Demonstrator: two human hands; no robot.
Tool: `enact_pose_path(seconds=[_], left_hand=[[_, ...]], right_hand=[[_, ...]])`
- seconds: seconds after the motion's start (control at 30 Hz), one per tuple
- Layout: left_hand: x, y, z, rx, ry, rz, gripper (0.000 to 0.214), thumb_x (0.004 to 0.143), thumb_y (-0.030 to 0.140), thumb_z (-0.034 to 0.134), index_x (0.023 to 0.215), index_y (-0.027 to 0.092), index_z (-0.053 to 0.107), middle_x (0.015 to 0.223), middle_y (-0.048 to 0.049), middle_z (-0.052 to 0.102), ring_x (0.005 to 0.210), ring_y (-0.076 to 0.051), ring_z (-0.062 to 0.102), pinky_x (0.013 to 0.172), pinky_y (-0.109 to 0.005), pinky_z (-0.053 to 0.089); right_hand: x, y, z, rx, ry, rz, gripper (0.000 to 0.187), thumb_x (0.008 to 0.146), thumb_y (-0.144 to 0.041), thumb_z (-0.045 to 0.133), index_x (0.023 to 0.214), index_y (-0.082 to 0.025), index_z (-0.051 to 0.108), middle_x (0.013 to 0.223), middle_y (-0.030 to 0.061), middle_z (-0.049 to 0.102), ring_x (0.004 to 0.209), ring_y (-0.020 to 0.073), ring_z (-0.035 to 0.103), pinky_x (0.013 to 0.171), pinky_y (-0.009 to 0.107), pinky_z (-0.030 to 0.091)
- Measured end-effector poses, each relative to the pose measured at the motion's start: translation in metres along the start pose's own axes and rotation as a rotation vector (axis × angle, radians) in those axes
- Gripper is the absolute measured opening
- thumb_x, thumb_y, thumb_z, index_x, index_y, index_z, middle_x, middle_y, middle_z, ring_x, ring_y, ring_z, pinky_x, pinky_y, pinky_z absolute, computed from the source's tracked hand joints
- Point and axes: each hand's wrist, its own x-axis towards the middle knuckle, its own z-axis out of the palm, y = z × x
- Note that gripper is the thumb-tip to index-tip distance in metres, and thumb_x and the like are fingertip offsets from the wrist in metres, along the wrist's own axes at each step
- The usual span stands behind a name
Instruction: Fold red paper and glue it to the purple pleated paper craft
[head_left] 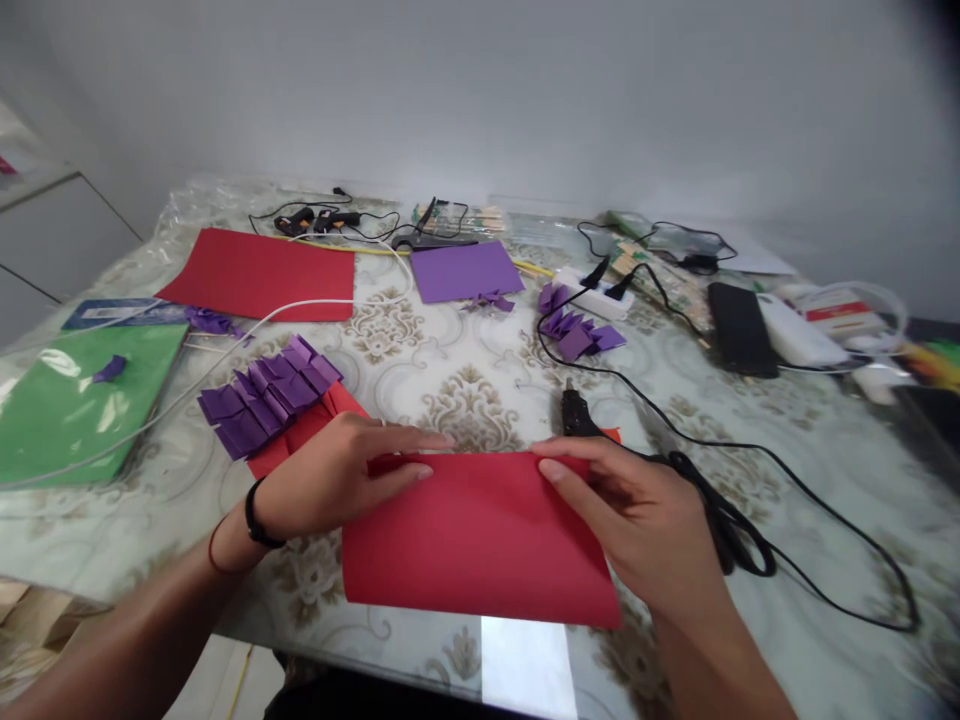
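Observation:
A red sheet of paper (480, 540) is held at its far edge by both hands, close to the table's front. My left hand (360, 465) pinches the left part of that edge between thumb and fingers. On the right part, my right hand (619, 490) grips the same edge, thumb on top. Just beyond my left hand lies a folded purple paper strip (270, 395) with pleats, resting partly on a red paper piece (300, 440). A black glue gun (577, 412) lies beyond my right hand, partly hidden by it.
Red sheets (262, 275), a green pack (90, 400) and a purple sheet (465, 270) lie farther back. Folded purple pieces (577, 330) sit beside a white power strip (596, 292). A black cord (750, 445) loops across the right side. A black phone (741, 328) lies at right.

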Motion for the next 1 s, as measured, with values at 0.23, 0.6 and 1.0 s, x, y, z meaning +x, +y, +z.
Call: enact_pose_path(seconds=[0.23,0.6,1.0], left_hand=[[0.0,0.001,0.005,0.042,-0.053,0.107,0.042,0.106,0.014,0.056,0.145,0.028,0.068,0.118,-0.0046,0.083,0.093,-0.016,0.08,0.082,-0.023,0.061],[-0.001,-0.001,0.009,0.029,-0.081,0.067,0.049,0.105,0.016,0.057,0.153,0.03,0.06,0.129,-0.0053,0.079,0.102,-0.019,0.08,0.089,-0.027,0.063],[-0.002,0.006,0.019,-0.015,-0.064,0.062,0.045,0.107,0.018,0.055,0.15,0.029,0.062,0.111,-0.0047,0.083,0.079,-0.014,0.076,0.071,-0.021,0.058]], right_hand=[[-0.002,-0.001,0.003,-0.022,-0.006,-0.058,0.013,0.096,-0.032,0.071,0.097,-0.029,0.084,0.086,-0.0009,0.083,0.066,0.0135,0.074,0.058,0.019,0.055],[-0.005,-0.006,0.011,0.039,-0.06,0.043,0.019,0.097,-0.033,0.069,0.112,-0.028,0.08,0.078,-0.0011,0.08,0.058,0.0139,0.068,0.049,0.021,0.047],[-0.008,-0.01,0.013,0.099,-0.14,0.113,0.024,0.1,-0.041,0.068,0.118,-0.029,0.077,0.074,-0.0013,0.073,0.059,0.0148,0.061,0.051,0.024,0.043]])
